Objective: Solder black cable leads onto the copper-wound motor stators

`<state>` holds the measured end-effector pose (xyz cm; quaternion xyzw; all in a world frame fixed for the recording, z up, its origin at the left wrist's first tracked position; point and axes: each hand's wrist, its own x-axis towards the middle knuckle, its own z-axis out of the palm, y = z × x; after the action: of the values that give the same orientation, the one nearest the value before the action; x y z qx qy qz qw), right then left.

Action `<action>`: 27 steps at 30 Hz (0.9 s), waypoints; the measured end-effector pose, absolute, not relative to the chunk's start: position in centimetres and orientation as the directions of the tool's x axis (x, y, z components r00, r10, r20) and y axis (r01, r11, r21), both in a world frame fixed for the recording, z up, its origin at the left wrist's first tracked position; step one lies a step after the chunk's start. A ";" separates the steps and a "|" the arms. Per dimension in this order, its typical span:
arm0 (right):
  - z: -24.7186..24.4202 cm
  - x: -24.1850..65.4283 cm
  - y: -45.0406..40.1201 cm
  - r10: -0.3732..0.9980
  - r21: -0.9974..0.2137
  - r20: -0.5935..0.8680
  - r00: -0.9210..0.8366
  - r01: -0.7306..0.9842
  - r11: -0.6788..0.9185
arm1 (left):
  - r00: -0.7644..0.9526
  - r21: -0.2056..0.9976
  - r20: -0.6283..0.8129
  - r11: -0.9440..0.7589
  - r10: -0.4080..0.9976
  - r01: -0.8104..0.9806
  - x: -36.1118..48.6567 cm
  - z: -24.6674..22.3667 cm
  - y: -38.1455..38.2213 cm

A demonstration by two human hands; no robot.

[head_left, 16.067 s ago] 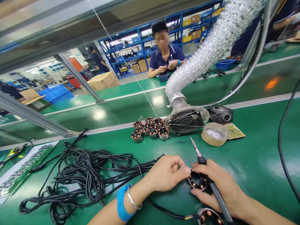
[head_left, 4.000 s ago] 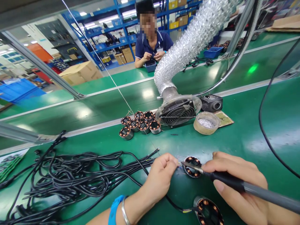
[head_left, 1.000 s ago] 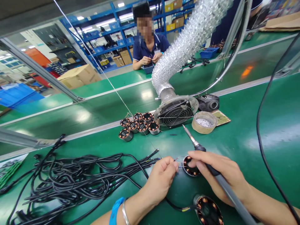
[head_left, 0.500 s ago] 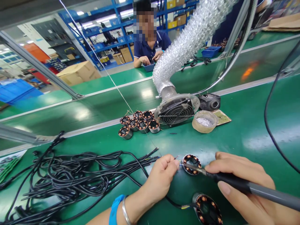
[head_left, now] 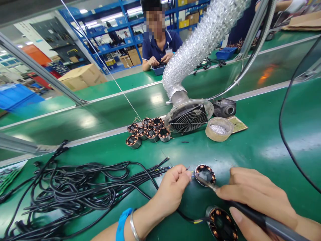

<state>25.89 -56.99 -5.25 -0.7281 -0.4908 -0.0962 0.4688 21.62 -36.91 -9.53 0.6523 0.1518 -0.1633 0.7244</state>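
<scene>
Left hand: the grip of the left hand is pressed together, with thin wires pinched between thumb and finger.
Right hand: the soldering iron is held in the closed grip of the right hand, and its tip is pointed at the wires; whether they are touched cannot be told.
Copper ring: the small ring is set on the green table, between the hands, under the tip.
Big ring: a nearer ring is joined to a black cord.
Cords: black cords are heaped at the left.
Back: more rings are bunched beside the fan.
</scene>
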 end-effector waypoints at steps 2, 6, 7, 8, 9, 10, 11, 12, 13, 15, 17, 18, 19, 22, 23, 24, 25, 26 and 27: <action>-4.8 25.8 -57.1 0.658 -0.540 0.590 0.468 0.835 -0.110 | 0.900 0.896 -0.433 0.092 -0.038 0.435 21.6 -9.6 -36.9; -4.9 25.6 -57.5 0.672 -0.525 0.589 0.450 0.844 -0.105 | 0.902 0.898 -0.431 0.079 -0.029 0.432 21.5 -9.6 -36.9; -5.1 25.6 -57.7 0.666 -0.535 0.588 0.459 0.838 -0.106 | 0.902 0.899 -0.430 0.074 -0.026 0.431 21.5 -9.6 -37.0; -5.2 25.6 -57.8 0.667 -0.542 0.583 0.464 0.834 -0.106 | 0.903 0.900 -0.429 0.070 -0.025 0.430 21.5 -9.6 -37.0; -5.3 25.6 -57.9 0.667 -0.545 0.580 0.467 0.832 -0.109 | 0.903 0.901 -0.428 0.066 -0.026 0.429 21.5 -9.6 -37.0; -5.4 25.7 -58.1 0.664 -0.545 0.583 0.469 0.832 -0.110 | 0.904 0.901 -0.428 0.064 -0.027 0.428 21.5 -9.6 -37.0; -5.4 25.7 -58.1 0.663 -0.542 0.585 0.468 0.833 -0.109 | 0.904 0.902 -0.427 0.062 -0.028 0.428 21.5 -9.6 -37.0; -5.4 25.8 -58.2 0.657 -0.538 0.595 0.463 0.837 -0.102 | 0.904 0.902 -0.427 0.062 -0.030 0.428 21.5 -9.6 -36.9; -5.4 25.8 -58.2 0.651 -0.535 0.603 0.461 0.839 -0.098 | 0.904 0.901 -0.427 0.062 -0.032 0.428 21.4 -9.6 -36.9; -5.3 25.8 -58.1 0.618 -0.535 0.629 0.472 0.839 -0.097 | 0.903 0.900 -0.429 0.064 -0.034 0.430 21.4 -9.6 -36.8; -5.3 25.7 -58.0 0.596 -0.534 0.639 0.486 0.838 -0.110 | 0.901 0.899 -0.432 0.064 -0.037 0.433 21.4 -9.6 -36.8; -5.3 25.7 -58.0 0.601 -0.532 0.632 0.489 0.838 -0.122 | 0.900 0.898 -0.434 0.064 -0.037 0.435 21.4 -9.6 -36.8; -5.4 25.8 -58.0 0.604 -0.522 0.628 0.491 0.841 -0.141 | 0.899 0.897 -0.437 0.064 -0.036 0.438 21.4 -9.6 -36.8; -5.6 26.5 -58.0 0.538 -0.447 0.686 0.490 0.867 -0.220 | 0.896 0.893 -0.443 0.071 -0.034 0.444 21.4 -9.6 -36.9; -5.7 27.0 -58.0 0.484 -0.409 0.723 0.494 0.870 -0.277 | 0.896 0.893 -0.443 0.075 -0.034 0.445 21.5 -9.6 -36.9; -5.8 27.5 -58.0 0.419 -0.370 0.755 0.505 0.855 -0.363 | 0.896 0.893 -0.443 0.078 -0.036 0.444 21.5 -9.5 -37.0; -6.0 28.0 -58.1 0.364 -0.339 0.766 0.530 0.814 -0.471 | 0.896 0.892 -0.442 0.081 -0.038 0.444 21.5 -9.5 -37.0; -6.2 28.6 -58.2 0.332 -0.313 0.754 0.567 0.754 -0.578 | 0.896 0.892 -0.442 0.084 -0.039 0.443 21.5 -9.4 -37.0; -6.4 29.2 -58.4 0.323 -0.287 0.720 0.614 0.687 -0.667 | 0.896 0.892 -0.441 0.086 -0.041 0.443 21.5 -9.4 -37.0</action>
<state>29.19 -58.36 -6.42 -0.8534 -0.2960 -0.3245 0.2808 21.51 -37.00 -9.43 0.6550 0.1536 -0.1680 0.7205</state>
